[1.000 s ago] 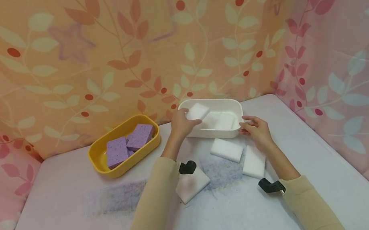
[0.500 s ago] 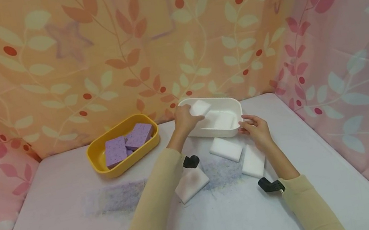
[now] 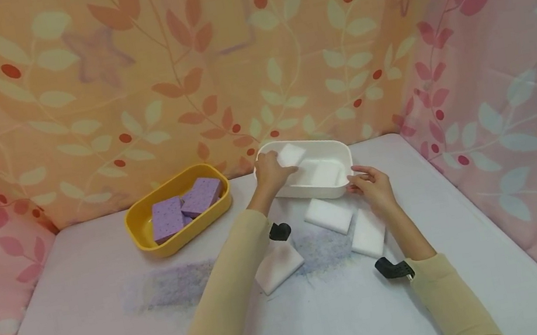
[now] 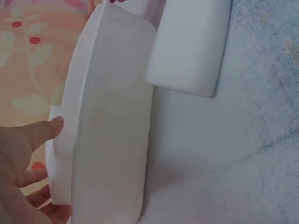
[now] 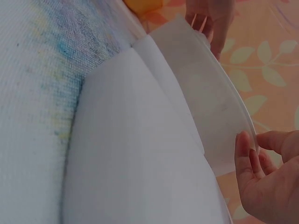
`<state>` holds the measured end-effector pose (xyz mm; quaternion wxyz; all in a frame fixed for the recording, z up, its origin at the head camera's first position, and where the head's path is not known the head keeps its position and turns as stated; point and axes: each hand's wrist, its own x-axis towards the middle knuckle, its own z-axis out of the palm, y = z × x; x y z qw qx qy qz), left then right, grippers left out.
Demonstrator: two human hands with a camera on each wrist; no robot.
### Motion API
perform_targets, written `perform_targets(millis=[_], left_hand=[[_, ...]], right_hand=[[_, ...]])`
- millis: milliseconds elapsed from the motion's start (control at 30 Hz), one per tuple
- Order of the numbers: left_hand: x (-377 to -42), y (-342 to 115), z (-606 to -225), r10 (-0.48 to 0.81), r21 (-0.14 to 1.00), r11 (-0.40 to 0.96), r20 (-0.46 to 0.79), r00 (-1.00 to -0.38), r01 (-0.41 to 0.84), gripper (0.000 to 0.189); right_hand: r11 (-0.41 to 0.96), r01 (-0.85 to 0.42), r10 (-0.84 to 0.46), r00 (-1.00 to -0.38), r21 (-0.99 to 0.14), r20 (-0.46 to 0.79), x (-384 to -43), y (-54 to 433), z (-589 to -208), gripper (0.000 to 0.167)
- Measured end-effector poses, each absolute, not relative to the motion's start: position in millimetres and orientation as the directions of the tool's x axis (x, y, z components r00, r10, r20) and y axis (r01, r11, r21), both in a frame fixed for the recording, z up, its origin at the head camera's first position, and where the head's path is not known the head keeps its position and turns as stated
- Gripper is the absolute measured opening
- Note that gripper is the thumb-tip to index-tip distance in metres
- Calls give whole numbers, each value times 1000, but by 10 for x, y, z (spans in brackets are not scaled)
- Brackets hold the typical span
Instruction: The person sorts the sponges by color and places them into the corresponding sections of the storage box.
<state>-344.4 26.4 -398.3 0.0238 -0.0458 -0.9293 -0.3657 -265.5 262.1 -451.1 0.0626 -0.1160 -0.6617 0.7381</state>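
A white sponge block (image 3: pixel 292 154) is held between thumb and fingers of my left hand (image 3: pixel 270 175), at the left end of the white tub (image 3: pixel 299 192). In the left wrist view the block (image 4: pixel 60 172) shows partly above the tub's rim. Another white block (image 3: pixel 325 174) lies inside the tub. My right hand (image 3: pixel 373 188) pinches the tub's right end; the right wrist view has thumb and fingers on either side of the rim (image 5: pixel 250 122). Just in front of the tub lie two more white blocks, one nearer the middle (image 3: pixel 329 216) and one to the right (image 3: pixel 368 234).
A further white block (image 3: pixel 280 267) lies flat beside the left forearm. To the left stands a yellow tub (image 3: pixel 182 240) with purple sponges (image 3: pixel 167 219). A blue-purple smudge (image 3: pixel 176 284) marks the white tabletop. Patterned curtains (image 3: pixel 211 82) close off the back and sides.
My left hand has shifted slightly to the right and back, with the white sponge block in its grip. The right hand stays at the tub's right end.
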Motion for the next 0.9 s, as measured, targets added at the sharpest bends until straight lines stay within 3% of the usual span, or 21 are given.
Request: perform_targets(millis=[900], left_hand=[[-3355, 221, -4029, 91, 762, 637, 78, -993, 118, 69]], right_hand=[[-112, 82, 237, -966, -990, -107, -2645, 2624, -4489, 53]])
